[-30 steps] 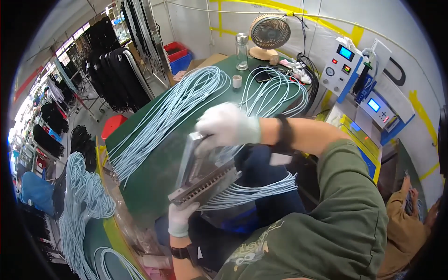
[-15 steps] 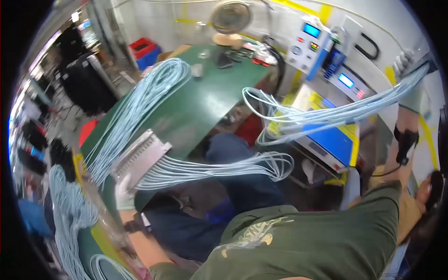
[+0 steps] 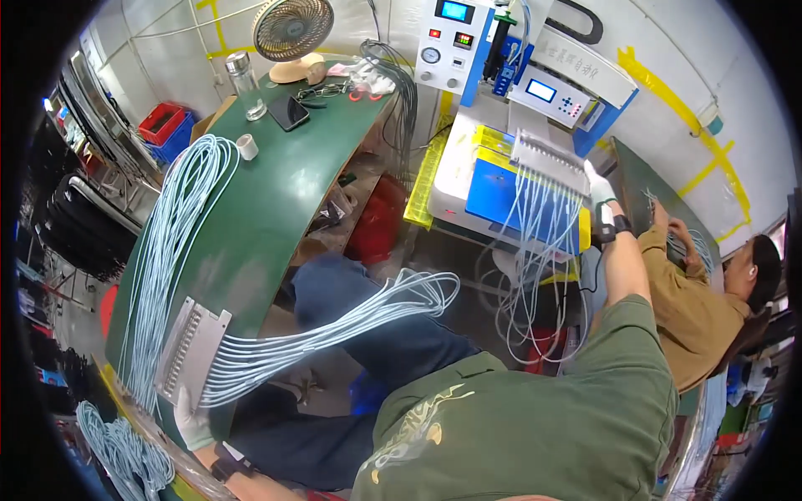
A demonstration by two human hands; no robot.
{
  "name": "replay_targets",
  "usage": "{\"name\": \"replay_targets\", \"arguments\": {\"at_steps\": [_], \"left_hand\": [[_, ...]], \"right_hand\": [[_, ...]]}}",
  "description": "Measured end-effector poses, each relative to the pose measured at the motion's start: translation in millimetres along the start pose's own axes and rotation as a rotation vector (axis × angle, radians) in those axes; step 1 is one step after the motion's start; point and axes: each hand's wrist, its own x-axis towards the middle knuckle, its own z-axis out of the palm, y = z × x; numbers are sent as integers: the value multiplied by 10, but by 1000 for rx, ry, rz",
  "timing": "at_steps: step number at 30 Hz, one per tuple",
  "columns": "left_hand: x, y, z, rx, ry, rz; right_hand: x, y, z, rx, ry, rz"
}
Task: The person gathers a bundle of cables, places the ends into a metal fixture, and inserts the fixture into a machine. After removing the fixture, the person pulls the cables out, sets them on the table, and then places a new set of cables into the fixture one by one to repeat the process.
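My left hand (image 3: 193, 424), in a white glove, is closed on the lower edge of a metal cable fixture (image 3: 189, 352) at the left of the green table. A row of pale blue cables (image 3: 334, 332) runs from this fixture rightward across my lap. My right hand (image 3: 598, 187), also gloved, grips the right end of a second metal cable fixture (image 3: 547, 160) at the machine (image 3: 455, 188). Its pale cables (image 3: 535, 242) hang over the blue front and down past the machine's edge. My fingertips are partly hidden behind both fixtures.
A long cable bundle (image 3: 180, 213) lies on the green table (image 3: 276, 196), with a fan (image 3: 292, 32), bottle (image 3: 245, 88), phone (image 3: 289, 113) and tape roll (image 3: 246, 147) farther back. Another bundle (image 3: 125, 451) is at lower left. A co-worker (image 3: 689, 305) sits at right.
My right hand has come down and leftward from the far right, bringing its fixture and cables to the machine. My left hand stays at its fixture. The whole view has shifted.
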Motion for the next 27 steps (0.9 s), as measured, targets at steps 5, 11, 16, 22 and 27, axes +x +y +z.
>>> {"name": "replay_targets", "arguments": {"at_steps": [5,11,16,22,27], "left_hand": [[191,-135,-249,16,39,35],[124,-49,-421,127,18,0],[43,-83,-566,679,-12,250],[101,-37,-278,196,122,34],[66,-27,-452,310,73,74]], "right_hand": [[851,808,-269,-583,77,-109],[989,900,62,-630,56,-323],[301,506,306,-747,120,-253],[-563,-326,731,-1384,259,99],[-568,-118,567,-1231,213,-89]]}}
